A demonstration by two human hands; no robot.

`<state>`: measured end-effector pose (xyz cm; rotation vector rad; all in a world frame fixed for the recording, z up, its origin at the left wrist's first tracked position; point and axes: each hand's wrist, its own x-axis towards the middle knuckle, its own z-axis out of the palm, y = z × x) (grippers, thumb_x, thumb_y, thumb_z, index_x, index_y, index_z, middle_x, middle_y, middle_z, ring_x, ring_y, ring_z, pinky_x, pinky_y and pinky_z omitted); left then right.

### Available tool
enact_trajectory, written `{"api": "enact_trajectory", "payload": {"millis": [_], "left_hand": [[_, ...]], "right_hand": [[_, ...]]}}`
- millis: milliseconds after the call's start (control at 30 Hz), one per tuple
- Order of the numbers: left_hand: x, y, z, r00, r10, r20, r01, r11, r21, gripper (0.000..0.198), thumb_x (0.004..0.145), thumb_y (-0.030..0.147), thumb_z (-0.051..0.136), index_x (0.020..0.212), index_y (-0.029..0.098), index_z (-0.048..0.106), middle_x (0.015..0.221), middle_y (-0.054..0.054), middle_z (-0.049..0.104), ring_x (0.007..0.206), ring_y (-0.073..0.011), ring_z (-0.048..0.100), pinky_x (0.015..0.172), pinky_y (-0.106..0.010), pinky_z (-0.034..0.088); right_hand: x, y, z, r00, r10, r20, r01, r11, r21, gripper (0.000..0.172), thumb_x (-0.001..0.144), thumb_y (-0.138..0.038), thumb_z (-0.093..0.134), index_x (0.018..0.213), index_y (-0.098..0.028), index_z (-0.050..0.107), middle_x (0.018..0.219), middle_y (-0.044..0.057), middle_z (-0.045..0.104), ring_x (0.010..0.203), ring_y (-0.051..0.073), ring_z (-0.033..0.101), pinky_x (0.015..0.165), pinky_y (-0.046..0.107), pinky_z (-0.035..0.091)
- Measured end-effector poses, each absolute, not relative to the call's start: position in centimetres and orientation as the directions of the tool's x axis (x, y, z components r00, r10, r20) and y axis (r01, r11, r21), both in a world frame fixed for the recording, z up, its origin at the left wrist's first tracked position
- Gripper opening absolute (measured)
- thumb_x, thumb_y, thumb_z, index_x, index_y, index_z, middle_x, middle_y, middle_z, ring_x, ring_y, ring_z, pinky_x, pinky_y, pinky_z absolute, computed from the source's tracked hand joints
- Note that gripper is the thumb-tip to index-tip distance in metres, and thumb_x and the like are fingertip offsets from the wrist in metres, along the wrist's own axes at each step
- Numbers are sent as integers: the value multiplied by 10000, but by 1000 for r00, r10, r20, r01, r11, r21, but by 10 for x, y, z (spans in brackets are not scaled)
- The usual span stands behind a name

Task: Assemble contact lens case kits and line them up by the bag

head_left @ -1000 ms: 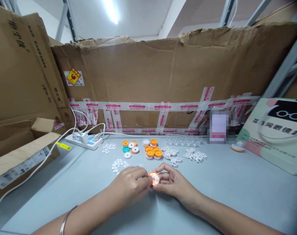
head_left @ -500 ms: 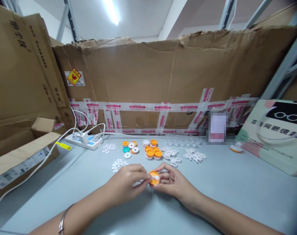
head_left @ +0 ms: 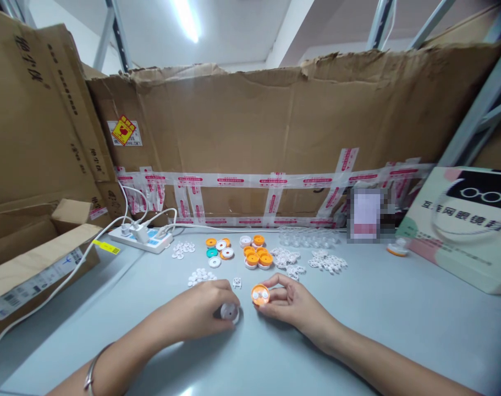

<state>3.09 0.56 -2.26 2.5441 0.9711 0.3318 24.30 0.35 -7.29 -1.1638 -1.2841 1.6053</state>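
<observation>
My right hand (head_left: 289, 300) holds a round orange plastic cup (head_left: 260, 302) by its edge, the hollow side turned toward me. Two small white round pieces sit side by side inside that cup. To the left, my left hand (head_left: 204, 308) has its fingers curled around a whitish round plastic piece (head_left: 229, 312). Part of that piece is hidden by the fingers. Just beyond the hands lies a small white frame-like part (head_left: 237, 282). A heap of small white discs (head_left: 201, 276) is close behind my left hand.
Farther back are orange-and-white cups (head_left: 258, 256), coloured discs (head_left: 220, 252), small white parts (head_left: 183, 250), white lattice parts (head_left: 328, 262) and clear domes (head_left: 310, 237). A power strip (head_left: 151, 237), an open carton (head_left: 39, 264) and a printed bag (head_left: 460, 236) flank the table.
My left hand has drawn away from the orange cup to the left and closed around a whitish round piece. Two white pieces now show in the cup, which stays in my right hand.
</observation>
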Motion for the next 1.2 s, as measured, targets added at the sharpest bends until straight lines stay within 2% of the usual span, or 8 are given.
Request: {"api": "enact_trajectory", "payload": {"millis": [67, 167, 267, 600, 733, 967, 1200], "left_hand": [[32, 9, -21, 670, 737, 93, 559, -583, 590, 232, 750, 191, 571, 977, 188, 623, 919, -50, 619, 788, -157, 588, 736, -286, 456], [35, 15, -21, 583, 809, 77, 378, -353, 856, 252, 761, 215, 578, 1006, 158, 580, 982, -74, 625, 853, -163, 606, 780, -318, 473], [40, 18, -26, 575, 817, 51, 239, -227, 944, 241, 745, 181, 597, 981, 143, 568, 931, -67, 642, 864, -169, 613, 784, -324, 477], [48, 15, -24, 588, 806, 69, 161, -200, 966, 224, 727, 152, 621, 946, 146, 573, 931, -59, 633, 870, -162, 608, 809, -330, 473], [49, 12, -23, 606, 794, 49, 207, -216, 954, 245, 721, 136, 621, 961, 145, 573, 915, -60, 641, 885, -171, 609, 831, -348, 473], [48, 12, -28, 615, 780, 116, 268, -345, 900, 264, 720, 133, 626, 980, 143, 585, 975, -72, 625, 901, -174, 609, 863, -370, 471], [51, 7, -23, 660, 722, 207, 347, -537, 769, 245, 750, 135, 612, 993, 159, 598, 960, -58, 628, 893, -156, 594, 822, -303, 481]], "right_hand": [[242, 3, -73, -296, 938, -181, -15, -194, -981, 466, 507, -369, 787, 814, -201, 479, 688, -20, 687, 626, 140, 647, 599, 244, 447], [240, 0, -73, -299, 940, -164, 2, -171, -985, 440, 519, -358, 779, 797, -199, 478, 684, -13, 694, 620, 141, 643, 589, 241, 439], [239, -2, -71, -290, 941, -172, 24, -172, -985, 438, 500, -359, 782, 777, -201, 482, 670, -15, 694, 618, 154, 646, 581, 249, 439], [241, -7, -63, -274, 947, -170, 45, -164, -985, 457, 473, -387, 788, 747, -208, 469, 665, -19, 692, 643, 168, 657, 606, 263, 446], [241, -7, -64, -286, 943, -170, 19, -172, -985, 471, 466, -387, 791, 744, -205, 457, 658, -19, 693, 635, 160, 654, 602, 256, 438], [240, -8, -63, -308, 940, -150, -9, -160, -987, 467, 470, -373, 795, 737, -204, 451, 654, -16, 695, 622, 160, 653, 593, 251, 432], [239, -9, -63, -315, 938, -140, -11, -152, -988, 455, 471, -368, 793, 727, -198, 458, 672, -4, 704, 638, 163, 654, 609, 249, 429]]}}
